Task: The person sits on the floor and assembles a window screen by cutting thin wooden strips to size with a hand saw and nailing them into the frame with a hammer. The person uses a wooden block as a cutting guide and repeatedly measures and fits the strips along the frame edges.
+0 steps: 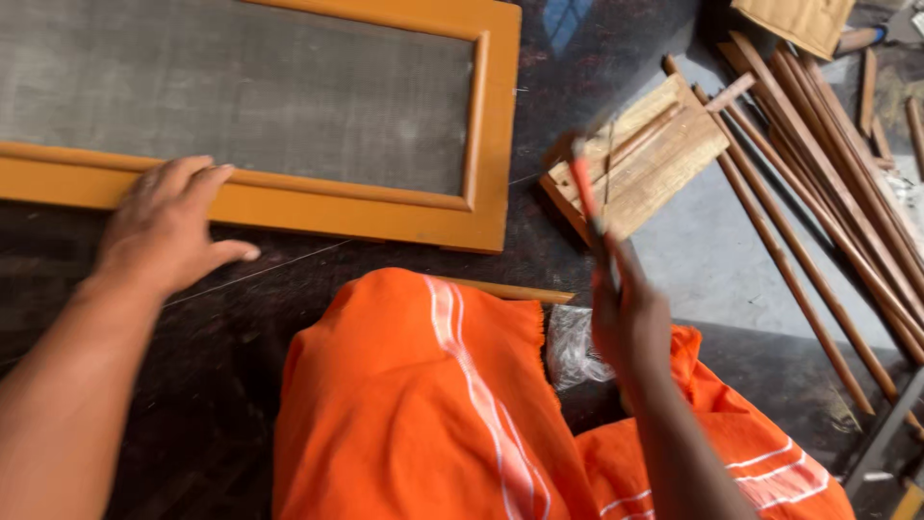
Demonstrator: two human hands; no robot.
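The left hand [168, 231] lies flat and open on the lower rail of the orange frame [491, 135] – its mesh [241, 91] looks already fitted – while the right hand [630, 323] grips a blurred red-handled tool [584, 188] near the wooden strips [818, 193].
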